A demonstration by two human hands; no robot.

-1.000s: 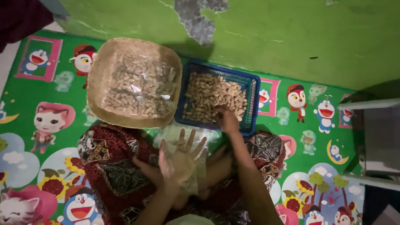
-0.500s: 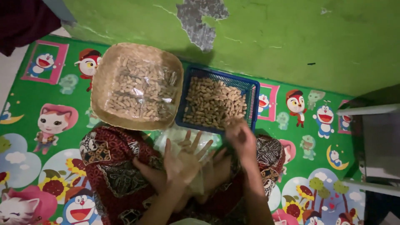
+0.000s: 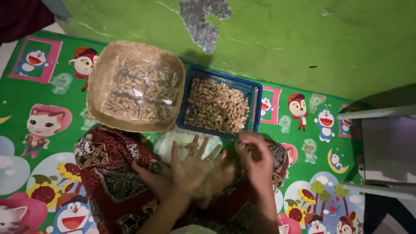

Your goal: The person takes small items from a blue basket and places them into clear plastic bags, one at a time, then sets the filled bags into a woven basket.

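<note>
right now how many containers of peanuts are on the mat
2. A round woven basket lined with clear plastic sits at left; a blue plastic basket sits beside it at right, just beyond the hands. None seems hidden.

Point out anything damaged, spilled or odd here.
The green wall has a patch of peeled paint showing grey underneath, above the blue basket of peanuts. No peanuts lie spilled on the cartoon mat. Nothing else stands out.

Woven tray (image 3: 96, 86) left of basket (image 3: 256, 93); both behind hands; on mat (image 3: 26, 86)
</note>
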